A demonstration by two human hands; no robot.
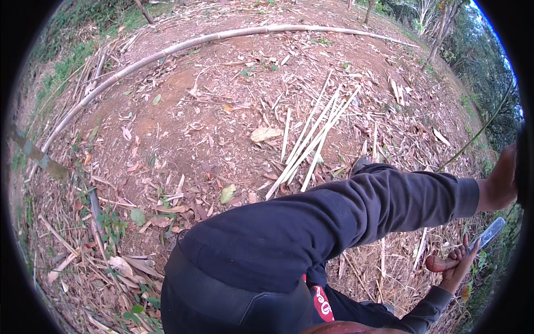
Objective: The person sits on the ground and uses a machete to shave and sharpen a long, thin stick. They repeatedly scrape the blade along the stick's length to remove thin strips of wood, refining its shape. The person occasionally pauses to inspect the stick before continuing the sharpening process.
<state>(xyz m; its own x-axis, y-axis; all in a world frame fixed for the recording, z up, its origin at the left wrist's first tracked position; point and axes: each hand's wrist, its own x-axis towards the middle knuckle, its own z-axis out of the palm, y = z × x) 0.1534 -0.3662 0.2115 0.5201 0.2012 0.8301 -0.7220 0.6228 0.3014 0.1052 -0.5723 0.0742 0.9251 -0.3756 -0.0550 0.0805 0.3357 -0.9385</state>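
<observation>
My left arm in a dark sleeve stretches across to the right. My left hand [499, 181] is at the right rim, where its fingers run into the dark edge, so what they hold, if anything, is hidden. Below it, my right hand [457, 266] is closed round the reddish-brown wooden handle of a knife [490, 232]. The handle's rounded end sticks out to the left of the fist. The pale, broad blade points up and right, below my left hand and apart from it, as far as I can see.
Several pale split bamboo strips [316, 136] lie in a loose bundle on the leaf-covered ground. A long bamboo pole [222, 35] curves across the far side. One thin green stalk [483, 129] slants down at the right. Trees [442, 30] and bushes stand beyond.
</observation>
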